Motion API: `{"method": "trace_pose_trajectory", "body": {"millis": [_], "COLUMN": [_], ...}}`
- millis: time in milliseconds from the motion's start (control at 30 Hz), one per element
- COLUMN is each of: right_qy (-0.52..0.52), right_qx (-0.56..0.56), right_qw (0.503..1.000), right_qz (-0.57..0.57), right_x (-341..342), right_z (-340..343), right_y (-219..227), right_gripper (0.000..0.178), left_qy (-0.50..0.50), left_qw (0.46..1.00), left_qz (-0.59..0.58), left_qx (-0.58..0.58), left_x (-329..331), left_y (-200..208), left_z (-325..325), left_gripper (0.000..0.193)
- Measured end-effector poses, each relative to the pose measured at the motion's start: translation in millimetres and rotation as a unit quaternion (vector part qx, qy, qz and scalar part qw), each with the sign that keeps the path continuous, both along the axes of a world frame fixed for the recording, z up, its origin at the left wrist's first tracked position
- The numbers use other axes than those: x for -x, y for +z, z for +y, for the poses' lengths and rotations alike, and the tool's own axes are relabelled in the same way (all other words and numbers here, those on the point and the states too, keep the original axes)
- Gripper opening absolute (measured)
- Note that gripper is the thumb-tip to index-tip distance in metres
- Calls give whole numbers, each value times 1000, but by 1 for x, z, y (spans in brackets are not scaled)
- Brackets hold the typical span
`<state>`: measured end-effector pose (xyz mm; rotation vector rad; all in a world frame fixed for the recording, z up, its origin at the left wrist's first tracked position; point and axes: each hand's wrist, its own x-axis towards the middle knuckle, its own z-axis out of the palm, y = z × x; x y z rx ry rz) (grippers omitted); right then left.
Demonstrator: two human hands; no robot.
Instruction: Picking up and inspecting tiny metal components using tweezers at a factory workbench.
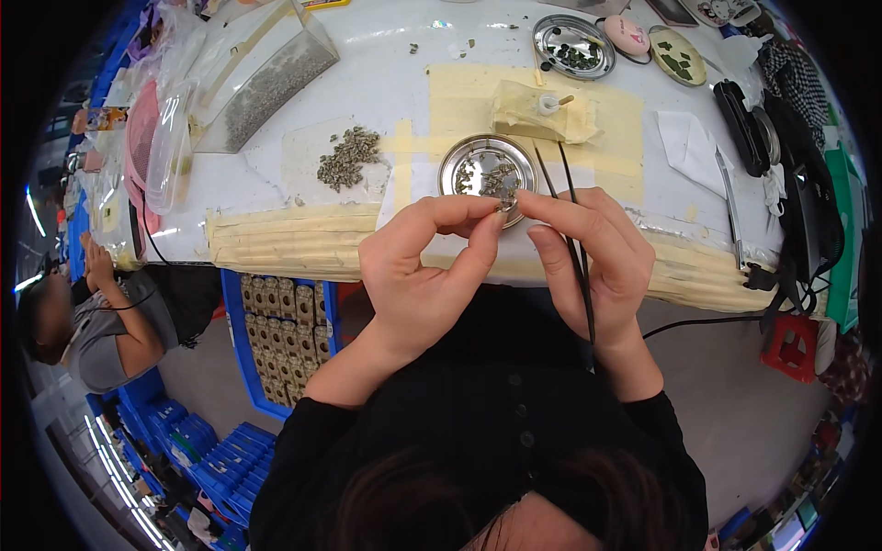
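Note:
My left hand [415, 266] pinches a tiny metal part [503, 207] between thumb and forefinger, over the near rim of a round steel dish [445, 174]. Several small metal pieces lie in that dish. Black tweezers [577, 241] are held in my right hand [608, 253], their tips pointing away from me. My right forefinger reaches to the tiny part from the other side; whether it touches is too small to tell. Behind the dish stands a tape-wrapped block [514, 108] with a small white pot [548, 104] on it.
Left of the dish is a pile of small metal parts [349, 158]; beyond it stands a clear bin [280, 83] of grey pieces. Another steel dish [574, 48] sits at the back. A blue tray [246, 367] stands below the table edge, and a person [124, 321] sits at left.

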<state>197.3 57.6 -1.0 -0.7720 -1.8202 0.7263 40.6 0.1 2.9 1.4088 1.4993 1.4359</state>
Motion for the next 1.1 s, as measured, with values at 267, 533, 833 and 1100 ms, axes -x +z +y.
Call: {"method": "trace_pose_trajectory", "body": {"millis": [267, 533, 833, 1100], "right_qy": [23, 66, 68, 70], "right_qx": [-7, 25, 44, 45], "right_qw": [999, 997, 997, 996], "right_qz": [-22, -11, 6, -4], "right_x": [-3, -5, -5, -4], "right_z": [5, 5, 3, 2], "right_y": [5, 10, 11, 12], "right_gripper": [30, 25, 25, 27], "left_qy": [-129, -189, -203, -194], "left_qw": [901, 827, 785, 768], "left_qz": [-374, -478, -535, -555], "left_qx": [179, 227, 238, 252], "left_x": [14, 15, 12, 13], "left_y": [5, 5, 1, 3], "left_z": [5, 6, 4, 2], "left_gripper": [15, 15, 14, 13]}}
